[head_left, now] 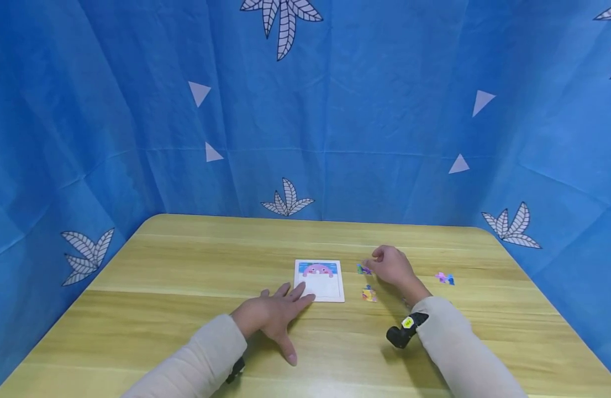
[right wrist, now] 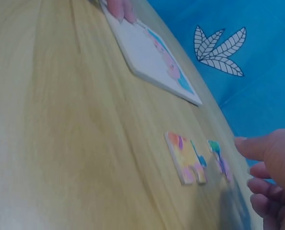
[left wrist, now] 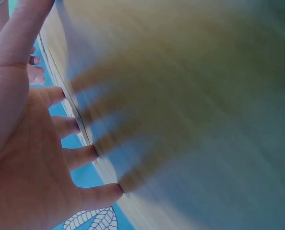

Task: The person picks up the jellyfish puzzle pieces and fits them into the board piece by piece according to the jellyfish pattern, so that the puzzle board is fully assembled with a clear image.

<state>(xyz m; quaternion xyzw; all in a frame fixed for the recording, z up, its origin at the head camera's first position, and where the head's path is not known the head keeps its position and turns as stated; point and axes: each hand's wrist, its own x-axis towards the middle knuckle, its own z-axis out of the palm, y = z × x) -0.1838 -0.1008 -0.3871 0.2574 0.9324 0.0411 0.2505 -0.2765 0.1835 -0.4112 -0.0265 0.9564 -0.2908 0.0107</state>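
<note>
A white square puzzle board [head_left: 321, 287] lies on the table, its top strip filled with a pink cartoon figure on blue and its lower part blank white. My left hand [head_left: 275, 314] spreads its fingers, with fingertips at the board's lower left edge. To the right of the board, my right hand [head_left: 391, 266] is over a green and purple puzzle piece [head_left: 362, 270], which also lies beside the thumb in the right wrist view. Those fingers are loosely bent, with nothing visible between them. A yellow puzzle piece [right wrist: 183, 155] lies nearby, nearer the person.
A pink and blue puzzle piece [head_left: 444, 278] lies farther right on the wooden table [head_left: 186, 260]. Something small by the right wrist is mostly hidden. A blue curtain [head_left: 385, 110] with leaf prints hangs behind the table.
</note>
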